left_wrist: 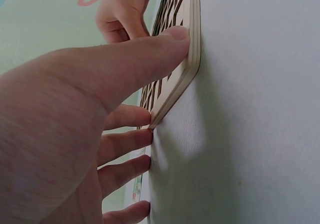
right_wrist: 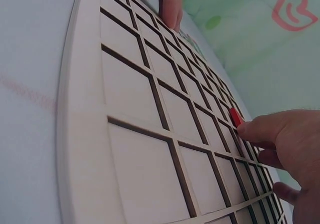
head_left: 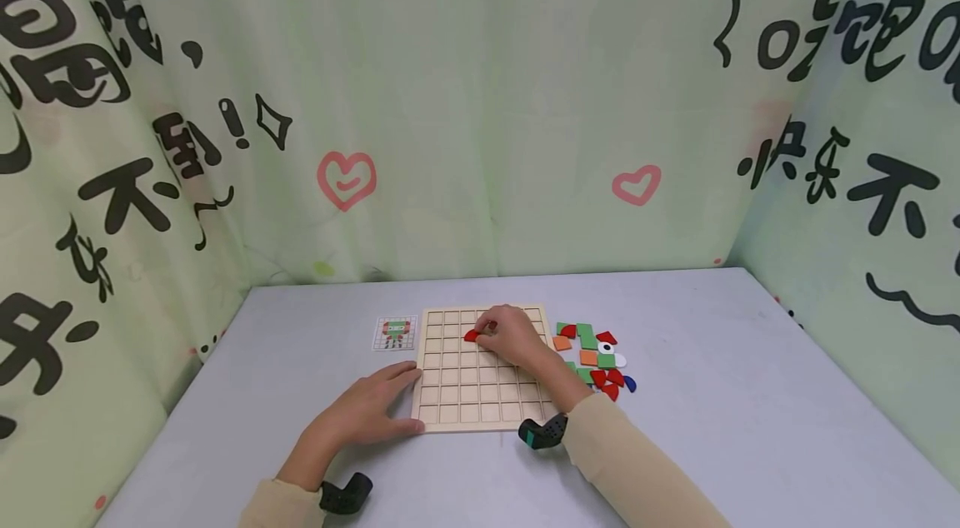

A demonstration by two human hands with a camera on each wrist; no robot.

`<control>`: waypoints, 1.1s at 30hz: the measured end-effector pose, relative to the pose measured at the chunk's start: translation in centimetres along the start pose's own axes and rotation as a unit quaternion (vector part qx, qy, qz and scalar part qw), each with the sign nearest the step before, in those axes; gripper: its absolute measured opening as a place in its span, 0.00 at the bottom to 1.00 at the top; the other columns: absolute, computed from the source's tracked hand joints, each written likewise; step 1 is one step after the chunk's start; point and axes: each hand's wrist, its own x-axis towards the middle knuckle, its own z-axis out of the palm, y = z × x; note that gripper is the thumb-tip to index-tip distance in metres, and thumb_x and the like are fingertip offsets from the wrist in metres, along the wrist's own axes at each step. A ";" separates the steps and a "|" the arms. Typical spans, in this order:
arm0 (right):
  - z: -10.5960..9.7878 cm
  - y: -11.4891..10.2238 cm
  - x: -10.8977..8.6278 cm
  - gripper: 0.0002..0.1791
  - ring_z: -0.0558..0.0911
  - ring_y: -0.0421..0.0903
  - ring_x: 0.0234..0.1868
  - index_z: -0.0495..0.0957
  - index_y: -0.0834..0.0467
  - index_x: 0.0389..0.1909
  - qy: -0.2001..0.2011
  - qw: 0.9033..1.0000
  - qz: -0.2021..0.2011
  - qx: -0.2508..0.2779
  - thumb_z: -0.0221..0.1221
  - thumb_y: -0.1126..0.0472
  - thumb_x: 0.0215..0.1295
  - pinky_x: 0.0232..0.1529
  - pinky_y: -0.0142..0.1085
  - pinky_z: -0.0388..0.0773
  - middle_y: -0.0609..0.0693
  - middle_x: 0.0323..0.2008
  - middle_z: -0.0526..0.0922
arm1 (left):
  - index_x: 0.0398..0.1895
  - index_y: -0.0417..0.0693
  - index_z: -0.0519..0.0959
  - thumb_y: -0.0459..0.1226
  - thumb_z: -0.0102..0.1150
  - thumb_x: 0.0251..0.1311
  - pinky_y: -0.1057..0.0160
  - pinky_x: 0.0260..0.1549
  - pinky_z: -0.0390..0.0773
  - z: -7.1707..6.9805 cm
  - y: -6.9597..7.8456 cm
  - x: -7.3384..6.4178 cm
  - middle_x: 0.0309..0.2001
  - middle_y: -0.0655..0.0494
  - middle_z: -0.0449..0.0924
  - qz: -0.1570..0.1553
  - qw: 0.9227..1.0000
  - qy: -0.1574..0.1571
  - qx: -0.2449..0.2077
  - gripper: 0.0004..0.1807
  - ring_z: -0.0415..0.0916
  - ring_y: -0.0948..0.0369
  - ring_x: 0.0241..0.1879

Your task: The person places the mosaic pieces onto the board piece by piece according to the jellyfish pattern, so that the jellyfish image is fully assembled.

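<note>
A wooden grid board [head_left: 457, 395] with square cells lies flat on the table. My right hand [head_left: 513, 338] reaches over its upper middle and pinches a small red piece [head_left: 471, 336] between thumb and finger. In the right wrist view that red piece [right_wrist: 236, 117] is at the grid's surface; whether it sits inside a cell I cannot tell. My left hand [head_left: 378, 405] rests at the board's lower left, fingers extended along the left side. Its thumb [left_wrist: 176, 35] presses on the frame near the corner, as the left wrist view shows.
Right of the board lie several loose flat pieces: green squares [head_left: 606, 361], orange squares [head_left: 588, 357], red pieces [head_left: 611, 391], a blue one [head_left: 630, 384] and an eye piece [head_left: 606, 347]. A picture card [head_left: 395, 333] lies left of the board. A curtain [head_left: 487, 136] stands behind the table.
</note>
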 end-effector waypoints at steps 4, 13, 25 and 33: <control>0.2 0.0 0.2 0.02 0.75 0.43 0.38 0.85 0.54 0.33 -0.004 1.000 -0.001 0.000 0.66 0.61 0.59 0.43 0.38 0.76 0.48 0.40 0.84 | 0.68 0.45 0.68 0.54 0.68 0.52 0.42 0.65 0.66 0.0 0.0 0.0 0.71 0.47 0.63 -0.004 1.000 -0.001 -0.001 0.43 0.62 0.47 0.70; 0.5 -0.6 0.4 0.02 0.76 0.45 0.41 0.85 0.55 0.34 -0.007 1.000 -0.006 0.005 0.65 0.62 0.60 0.45 0.40 0.77 0.50 0.41 0.84 | 0.68 0.45 0.67 0.54 0.68 0.52 0.41 0.65 0.66 0.1 0.0 0.2 0.71 0.47 0.63 -0.006 1.000 -0.003 0.000 0.43 0.62 0.47 0.70; 1.3 -1.0 1.0 0.03 0.77 0.45 0.40 0.85 0.56 0.32 0.004 0.999 -0.032 -0.010 0.64 0.63 0.60 0.43 0.38 0.77 0.49 0.38 0.85 | 0.69 0.46 0.67 0.56 0.68 0.51 0.42 0.65 0.66 0.4 -0.2 0.5 0.71 0.49 0.63 -0.012 1.000 -0.005 0.005 0.43 0.62 0.48 0.70; 1.6 -1.5 1.2 0.03 0.78 0.46 0.44 0.86 0.55 0.32 0.007 0.999 -0.028 -0.013 0.63 0.63 0.60 0.46 0.38 0.78 0.48 0.41 0.85 | 0.68 0.44 0.68 0.54 0.68 0.52 0.43 0.65 0.67 0.4 -0.2 0.3 0.71 0.48 0.64 -0.004 1.000 0.000 0.003 0.43 0.63 0.47 0.70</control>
